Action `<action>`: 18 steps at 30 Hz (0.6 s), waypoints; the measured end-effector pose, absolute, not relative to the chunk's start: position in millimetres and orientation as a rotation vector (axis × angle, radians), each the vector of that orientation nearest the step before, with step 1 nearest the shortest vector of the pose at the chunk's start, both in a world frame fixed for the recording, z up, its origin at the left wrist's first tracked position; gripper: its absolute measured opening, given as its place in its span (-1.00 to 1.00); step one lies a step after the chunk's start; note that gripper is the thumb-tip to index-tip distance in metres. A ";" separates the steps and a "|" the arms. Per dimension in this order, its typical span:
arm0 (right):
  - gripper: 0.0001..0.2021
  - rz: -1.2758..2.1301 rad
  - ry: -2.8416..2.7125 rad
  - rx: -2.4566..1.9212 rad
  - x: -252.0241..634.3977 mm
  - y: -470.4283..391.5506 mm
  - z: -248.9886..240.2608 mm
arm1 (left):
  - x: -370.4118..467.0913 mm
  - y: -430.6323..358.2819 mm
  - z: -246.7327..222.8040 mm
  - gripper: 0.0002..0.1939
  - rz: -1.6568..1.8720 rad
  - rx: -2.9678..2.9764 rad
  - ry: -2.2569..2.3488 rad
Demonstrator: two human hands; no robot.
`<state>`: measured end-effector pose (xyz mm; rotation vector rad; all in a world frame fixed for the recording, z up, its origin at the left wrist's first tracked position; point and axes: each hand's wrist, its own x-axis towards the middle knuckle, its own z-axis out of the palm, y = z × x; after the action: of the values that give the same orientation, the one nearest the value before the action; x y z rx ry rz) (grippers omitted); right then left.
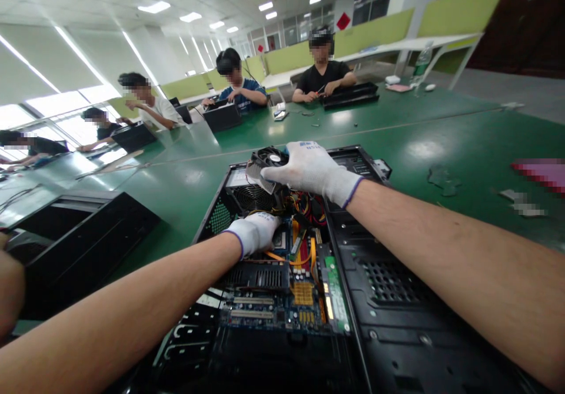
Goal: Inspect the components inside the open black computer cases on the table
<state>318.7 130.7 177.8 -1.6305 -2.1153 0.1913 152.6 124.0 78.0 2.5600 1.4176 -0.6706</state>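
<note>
Across the green table (454, 141) are seated people (324, 76), black cases (223, 117) and a bottle (422, 64).

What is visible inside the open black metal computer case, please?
A blue circuit board, black fan grille and tangled coloured cables show. The left white-gloved hand covers part of the board, hiding what lies beneath.

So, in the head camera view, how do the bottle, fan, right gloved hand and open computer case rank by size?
Largest first:
1. Open computer case
2. Right gloved hand
3. Fan
4. Bottle, farthest away

Black fan (267, 157) tilted over open computer case (282, 358).
</note>
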 end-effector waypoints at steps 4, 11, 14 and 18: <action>-0.34 0.184 -2.125 -1.634 318.4 131.1 177.8 | 152.4 124.9 76.8 -0.45 -0.666 2.563 1.393; -0.32 0.195 -2.126 -1.639 318.6 132.5 177.2 | 154.2 123.2 78.6 -0.42 -0.664 2.559 1.396; -0.30 0.197 -2.135 -1.636 318.1 132.6 177.4 | 156.2 119.8 83.8 -0.42 -0.666 2.546 1.416; -0.30 0.195 -2.149 -1.628 317.7 132.2 178.0 | 157.9 118.2 86.6 -0.43 -0.667 2.539 1.418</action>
<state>317.7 132.2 178.0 -1.6279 -2.1492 0.1954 157.9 118.2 86.6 2.5392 1.4180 -0.6672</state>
